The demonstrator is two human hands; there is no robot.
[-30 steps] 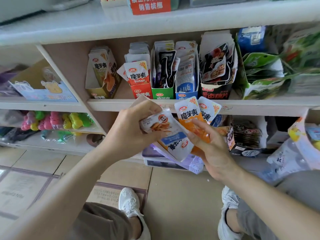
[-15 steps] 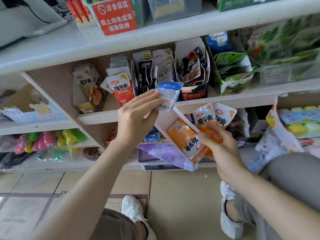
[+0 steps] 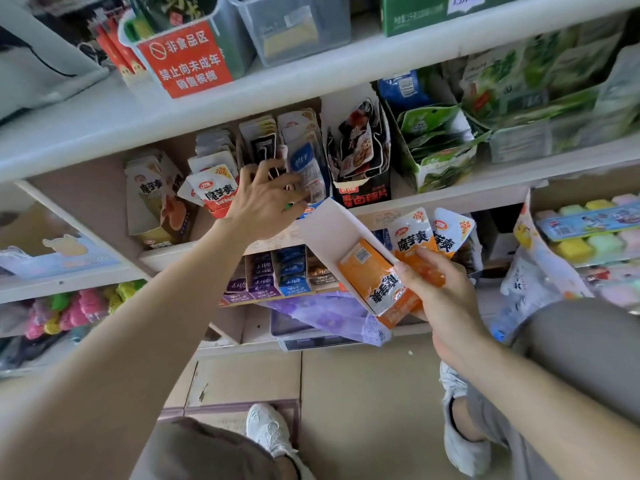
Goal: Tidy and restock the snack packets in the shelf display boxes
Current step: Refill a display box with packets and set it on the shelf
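Left hand [image 3: 263, 199], fingers spread wide, pressing blue-white packet [image 3: 306, 169] upright among boxes on shelf [image 3: 450, 197]. Right hand [image 3: 443, 296] gripping orange packets [image 3: 370, 275] and white carton [image 3: 325, 230], probably keeping stock close.

Noted on top shelf [image 3: 311, 81]: red sign [image 3: 187, 60] with white characters, at front of clear bin [image 3: 225, 32]; second clear bin [image 3: 294, 29] just beside; green carton [image 3: 433, 12] further right. Recorded at lower left: bright plastic toys [image 3: 79, 310] in pink, yellow, green. Seen at right: pastel blocks [image 3: 588, 244] in rows. Found on floor [image 3: 363, 410]: flattened cardboard [image 3: 242, 379].
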